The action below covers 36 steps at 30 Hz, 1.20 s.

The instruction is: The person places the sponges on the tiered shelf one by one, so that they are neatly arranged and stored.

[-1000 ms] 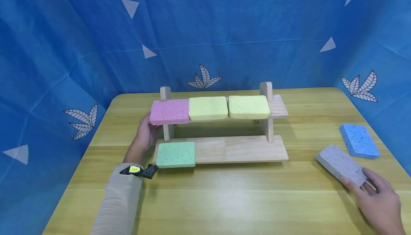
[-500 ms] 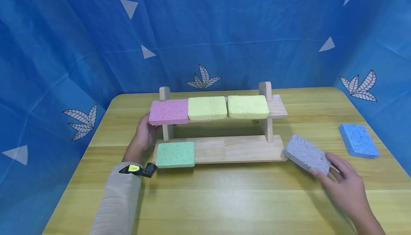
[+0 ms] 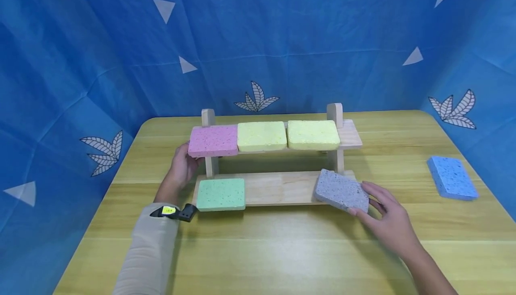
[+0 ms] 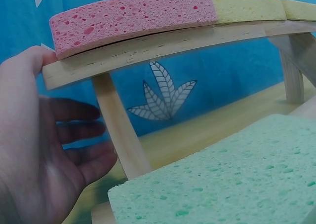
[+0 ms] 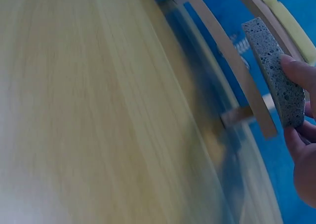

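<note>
A two-tier wooden rack [image 3: 278, 187] stands on the table. My left hand [image 3: 182, 166] holds its left end; in the left wrist view the thumb [image 4: 37, 58] lies at the end of the upper board and the fingers curl beneath it by the post [image 4: 118, 125]. My right hand [image 3: 389, 221] grips a grey sponge [image 3: 340, 190] by its right end, thumb on one edge and fingers on the other. Tilted, the grey sponge overlaps the right part of the lower board in the head view; the right wrist view shows it above that board.
On the upper board sit a pink sponge [image 3: 213, 140] and two yellow sponges [image 3: 262, 135] in a row. A green sponge [image 3: 221, 194] lies at the lower board's left. Farther right on the table [image 3: 282, 259] is a blue sponge [image 3: 452, 177]. A blue curtain [image 3: 306, 40] hangs behind.
My right hand has carried the grey sponge leftward from beside the blue sponge to the lower board's right end. The left hand stays at the rack.
</note>
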Available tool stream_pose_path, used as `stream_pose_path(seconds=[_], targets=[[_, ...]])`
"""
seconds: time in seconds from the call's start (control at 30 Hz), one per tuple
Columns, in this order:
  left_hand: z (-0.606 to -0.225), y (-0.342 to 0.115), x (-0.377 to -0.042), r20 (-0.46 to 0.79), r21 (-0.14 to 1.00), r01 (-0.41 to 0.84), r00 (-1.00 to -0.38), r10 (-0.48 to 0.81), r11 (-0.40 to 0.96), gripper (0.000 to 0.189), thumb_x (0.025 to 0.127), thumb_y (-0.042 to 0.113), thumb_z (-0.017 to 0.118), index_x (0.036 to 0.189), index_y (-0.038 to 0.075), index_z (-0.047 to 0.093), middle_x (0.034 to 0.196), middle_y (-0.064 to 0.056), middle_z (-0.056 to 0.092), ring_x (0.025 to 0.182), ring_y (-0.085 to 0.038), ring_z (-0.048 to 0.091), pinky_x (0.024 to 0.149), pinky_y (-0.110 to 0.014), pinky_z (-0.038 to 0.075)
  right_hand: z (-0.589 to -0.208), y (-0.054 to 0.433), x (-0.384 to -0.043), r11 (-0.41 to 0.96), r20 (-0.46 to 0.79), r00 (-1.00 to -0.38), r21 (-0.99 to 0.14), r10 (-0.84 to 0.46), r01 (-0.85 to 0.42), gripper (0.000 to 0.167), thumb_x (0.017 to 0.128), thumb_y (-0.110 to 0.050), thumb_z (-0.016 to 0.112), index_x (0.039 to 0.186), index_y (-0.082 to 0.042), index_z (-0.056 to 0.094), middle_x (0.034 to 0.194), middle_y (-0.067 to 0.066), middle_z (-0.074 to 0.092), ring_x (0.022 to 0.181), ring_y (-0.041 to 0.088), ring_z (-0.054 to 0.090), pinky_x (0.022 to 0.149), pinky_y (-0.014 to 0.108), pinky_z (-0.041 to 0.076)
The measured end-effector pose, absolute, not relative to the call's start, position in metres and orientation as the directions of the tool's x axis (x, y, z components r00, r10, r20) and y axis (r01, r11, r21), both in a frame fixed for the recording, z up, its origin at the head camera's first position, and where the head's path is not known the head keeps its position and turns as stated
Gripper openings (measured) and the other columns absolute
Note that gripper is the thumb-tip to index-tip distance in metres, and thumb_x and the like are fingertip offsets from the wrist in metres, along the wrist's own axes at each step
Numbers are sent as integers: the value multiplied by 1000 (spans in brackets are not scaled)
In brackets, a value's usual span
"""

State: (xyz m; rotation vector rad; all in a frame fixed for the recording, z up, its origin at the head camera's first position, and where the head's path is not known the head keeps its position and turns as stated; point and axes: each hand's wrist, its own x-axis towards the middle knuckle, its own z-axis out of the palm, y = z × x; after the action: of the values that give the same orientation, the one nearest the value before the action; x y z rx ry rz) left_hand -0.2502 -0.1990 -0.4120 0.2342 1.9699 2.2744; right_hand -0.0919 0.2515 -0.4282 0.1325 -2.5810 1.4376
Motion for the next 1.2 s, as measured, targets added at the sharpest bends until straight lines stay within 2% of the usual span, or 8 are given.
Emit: stream_pose_path(seconds=[0.07,0.13,0.27,0.43,0.5,0.73,0.97,1.2], targets=[[-412,-198,-250,36,989,9,-981,188,-146,38,100,27,25,110,22,61,110,1,57,101,-14,53,92,-33,41,-429,244,-95,530,211,-977,-827,-18,-189,63,77,-9,77,131,8,47,136,21,43,116,-9,42,89,5,37],[-413,-198,-250,34,989,6,-981,189,-147,38,100,28,25,111,22,61,111,1,56,102,-15,52,92,-33,40,-430,237,-98,538,205,-978,-819,-48,-199,63,77,-11,77,130,7,48,136,21,43,120,6,48,89,6,37],[-414,-198,-249,32,990,4,-980,196,-140,39,100,28,25,116,19,59,114,1,55,103,-15,51,93,-34,39,-431,223,-103,610,182,-979,-766,-96,-202,66,76,-22,78,131,2,50,138,18,45,114,33,55,88,11,41],[-416,-197,-249,37,990,8,-980,196,-143,39,99,29,25,116,19,59,117,1,55,106,-14,52,95,-35,38,-430,206,-111,628,177,-969,-739,-171,-245,68,77,-28,78,132,1,50,138,13,47,109,31,60,91,35,47],[-416,-197,-249,41,989,12,-980,194,-146,39,99,29,25,116,20,59,117,1,55,106,-14,52,95,-35,38,-429,199,-113,612,183,-962,-743,-205,-271,67,77,-26,78,132,2,50,138,13,47,108,31,61,91,41,47],[-417,-195,-249,54,987,22,-979,199,-157,39,99,29,25,116,19,60,115,1,56,104,-15,51,93,-34,39,-431,179,-122,581,205,-939,-743,-276,-333,67,77,-22,78,132,3,49,138,14,46,109,30,60,88,36,50],[-416,-196,-249,51,988,20,-978,202,-153,42,99,31,25,122,15,57,121,-1,53,110,-17,49,96,-35,38,-428,166,-131,575,190,-936,-747,-297,-334,69,77,-25,78,133,2,49,140,13,45,120,31,52,93,37,47],[-416,-197,-249,61,984,26,-979,192,-177,39,99,29,25,113,21,60,114,0,55,103,-16,51,92,-33,39,-428,153,-140,559,204,-918,-741,-341,-373,68,78,-24,77,133,3,49,139,16,46,122,32,51,94,38,46]])
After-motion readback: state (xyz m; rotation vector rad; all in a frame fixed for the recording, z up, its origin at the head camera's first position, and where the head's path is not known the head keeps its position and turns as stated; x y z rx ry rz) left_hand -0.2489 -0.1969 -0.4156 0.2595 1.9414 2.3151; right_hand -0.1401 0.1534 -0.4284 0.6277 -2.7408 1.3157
